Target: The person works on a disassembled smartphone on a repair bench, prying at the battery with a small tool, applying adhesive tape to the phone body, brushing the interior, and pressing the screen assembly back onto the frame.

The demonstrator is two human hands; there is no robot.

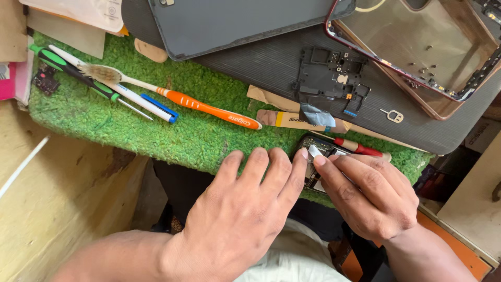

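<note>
An opened phone body (318, 147) lies at the near edge of the green turf mat (172, 130), mostly hidden under my hands. My left hand (245, 203) rests palm down on the mat's edge, fingers spread, index fingertip against the phone. My right hand (370, 193) pinches a small white piece (314, 152) between thumb and forefinger over the phone's upper part. A red-handled tool (360, 148) lies just behind the phone, beside my right hand.
An orange-handled toothbrush (177, 99), a green screwdriver (78, 73) and a white-and-blue pen lie on the mat at left. On the dark board (271, 62) behind sit a black inner frame (331, 78), a phone frame holding tiny screws (422, 49), a grey back cover (229, 23) and a SIM pin (392, 115).
</note>
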